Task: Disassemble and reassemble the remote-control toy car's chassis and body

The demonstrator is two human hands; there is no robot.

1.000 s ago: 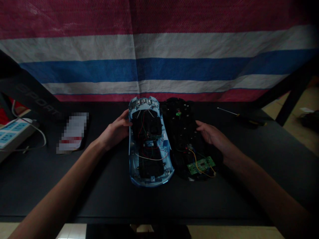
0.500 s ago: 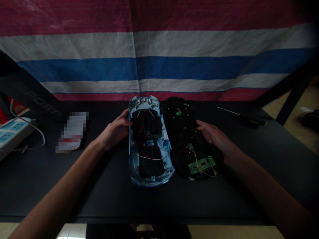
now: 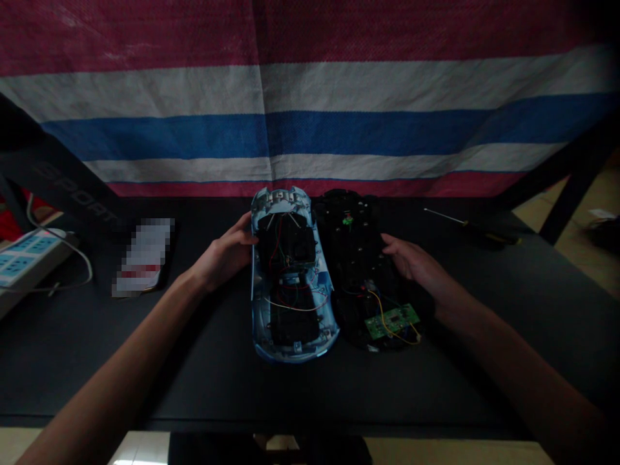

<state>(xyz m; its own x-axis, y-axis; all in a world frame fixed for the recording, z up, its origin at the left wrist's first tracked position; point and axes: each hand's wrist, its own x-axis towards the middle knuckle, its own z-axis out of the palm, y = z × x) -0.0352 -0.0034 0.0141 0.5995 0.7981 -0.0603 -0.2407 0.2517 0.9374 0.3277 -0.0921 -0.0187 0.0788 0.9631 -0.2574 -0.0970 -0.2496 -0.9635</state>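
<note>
Left fingers (image 3: 245,236) touch an upturned blue toy-car shell (image 3: 323,278), right fingers (image 3: 393,245) a black chassis (image 3: 354,258), grip unclear; both, between the hands, seem light, stiff, best held by edges, sparing fragile wires (image 3: 295,309).

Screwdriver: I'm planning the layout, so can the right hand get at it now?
Probably yes: nothing visible stands between the right hand, at the edge of the black car base, and the screwdriver.

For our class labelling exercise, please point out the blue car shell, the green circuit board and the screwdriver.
Blue car shell (image 3: 292,354), head view: its near rim.
Green circuit board (image 3: 394,319), head view: middle of its face.
Screwdriver (image 3: 478,228), head view: its handle, near the shaft.
</note>
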